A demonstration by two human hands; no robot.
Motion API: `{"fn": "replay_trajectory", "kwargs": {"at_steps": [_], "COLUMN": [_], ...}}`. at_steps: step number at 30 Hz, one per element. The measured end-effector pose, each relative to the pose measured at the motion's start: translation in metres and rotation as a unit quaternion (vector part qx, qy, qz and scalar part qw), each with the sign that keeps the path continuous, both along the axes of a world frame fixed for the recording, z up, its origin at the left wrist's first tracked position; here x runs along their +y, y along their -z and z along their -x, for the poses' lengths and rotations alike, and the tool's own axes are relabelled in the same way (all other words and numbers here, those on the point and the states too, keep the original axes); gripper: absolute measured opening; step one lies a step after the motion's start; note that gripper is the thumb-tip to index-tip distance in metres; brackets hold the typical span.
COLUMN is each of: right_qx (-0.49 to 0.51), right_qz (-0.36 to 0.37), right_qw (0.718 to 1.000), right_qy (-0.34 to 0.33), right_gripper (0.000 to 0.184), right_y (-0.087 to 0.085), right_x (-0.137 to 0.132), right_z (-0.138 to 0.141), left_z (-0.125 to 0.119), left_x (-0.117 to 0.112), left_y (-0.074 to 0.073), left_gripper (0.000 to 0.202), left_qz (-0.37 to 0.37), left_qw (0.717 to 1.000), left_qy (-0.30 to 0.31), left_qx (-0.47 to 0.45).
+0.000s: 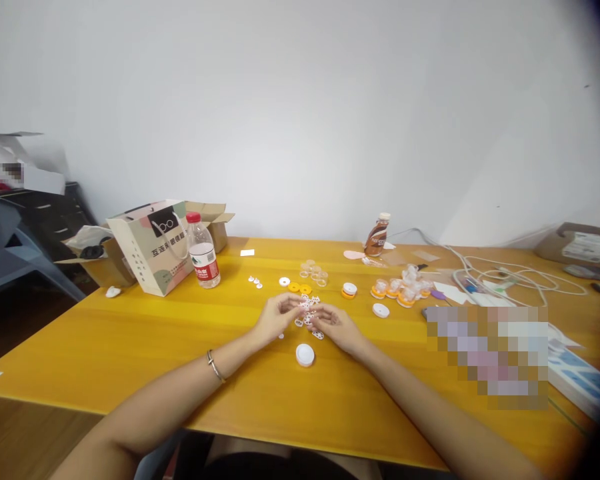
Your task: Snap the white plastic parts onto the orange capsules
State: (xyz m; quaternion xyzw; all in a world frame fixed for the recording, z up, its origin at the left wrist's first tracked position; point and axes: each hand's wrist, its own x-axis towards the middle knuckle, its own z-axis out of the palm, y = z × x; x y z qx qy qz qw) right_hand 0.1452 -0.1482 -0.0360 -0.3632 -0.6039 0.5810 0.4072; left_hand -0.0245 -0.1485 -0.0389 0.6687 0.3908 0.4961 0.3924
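Observation:
My left hand (280, 315) and my right hand (336, 327) meet over the middle of the table, fingertips pinched close together. Between them is a small white plastic piece with holes (307, 307), partly hidden by the fingers. More white perforated pieces (318, 335) lie loose under and around the fingertips. Just in front of the hands sits a round white cap-like part (305, 355). Beyond them are yellow discs (305, 289), a white disc (285, 282) and several clear rings (321, 277).
A water bottle (203, 257) and a paper bag (153, 257) stand at left. To the right are a white-and-orange stack (349, 291), a white disc (381, 310), clear-topped orange parts (405, 290), a brown drink bottle (377, 235) and white cables (510, 267). Small white bits (255, 281) lie left of centre.

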Motion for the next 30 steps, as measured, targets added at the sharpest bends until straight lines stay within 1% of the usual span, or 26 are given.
{"fn": "replay_trajectory", "kwargs": {"at_steps": [2, 4, 7, 9, 12, 14, 15, 17, 21, 23, 24, 26, 28, 30], "right_qx": [-0.007, -0.009, -0.003, -0.002, -0.001, 0.012, 0.021, 0.037, 0.054, 0.068, 0.074, 0.079, 0.073, 0.066], "right_qz": [-0.013, -0.023, -0.026, -0.024, -0.021, -0.010, -0.002, 0.016, 0.043, 0.059, 0.065, 0.068, 0.063, 0.060], "right_qw": [1.000, 1.000, 1.000, 1.000, 0.999, 1.000, 1.000, 0.999, 0.998, 0.996, 0.995, 0.994, 0.995, 0.996], "right_qy": [-0.006, -0.007, -0.013, -0.020, -0.030, -0.015, -0.003, 0.017, 0.005, -0.010, -0.017, -0.029, -0.029, -0.026], "right_gripper": [0.030, 0.031, 0.031, 0.029, 0.028, 0.030, 0.032, 0.035, 0.035, 0.035, 0.035, 0.036, 0.036, 0.035], "right_y": [0.001, 0.003, 0.004, 0.003, 0.001, 0.000, 0.000, 0.000, 0.004, 0.005, 0.006, 0.005, 0.004, 0.002], "right_x": [-0.001, -0.001, -0.001, -0.001, -0.002, -0.002, -0.001, 0.000, 0.001, 0.000, 0.000, -0.001, -0.002, -0.002], "right_z": [0.001, 0.001, 0.001, 0.001, 0.000, -0.001, -0.002, -0.003, -0.004, -0.002, -0.002, -0.001, -0.001, -0.002], "left_z": [0.000, 0.001, 0.005, 0.008, 0.012, 0.014, 0.015, 0.015, 0.013, 0.012, 0.011, 0.010, 0.010, 0.010], "left_x": [-0.004, -0.006, -0.008, -0.009, -0.009, -0.009, -0.009, -0.009, -0.010, -0.009, -0.009, -0.009, -0.008, -0.008], "left_y": [-0.002, -0.005, -0.009, -0.011, -0.013, -0.014, -0.014, -0.016, -0.019, -0.017, -0.016, -0.015, -0.015, -0.015], "left_gripper": [0.027, 0.022, 0.018, 0.019, 0.031, 0.041, 0.045, 0.044, 0.029, 0.024, 0.025, 0.031, 0.033, 0.027], "left_qz": [-0.049, -0.113, -0.213, -0.262, -0.298, -0.295, -0.286, -0.262, -0.200, -0.148, -0.123, -0.098, -0.112, -0.136], "left_qw": [0.997, 0.984, 0.951, 0.924, 0.876, 0.858, 0.859, 0.880, 0.945, 0.971, 0.979, 0.986, 0.982, 0.973], "left_qy": [-0.020, -0.039, -0.042, -0.026, 0.007, 0.018, 0.018, 0.019, 0.036, 0.036, 0.033, 0.028, 0.023, 0.015], "left_qx": [0.059, 0.132, 0.219, 0.278, 0.379, 0.421, 0.425, 0.396, 0.256, 0.185, 0.157, 0.129, 0.150, 0.188]}}
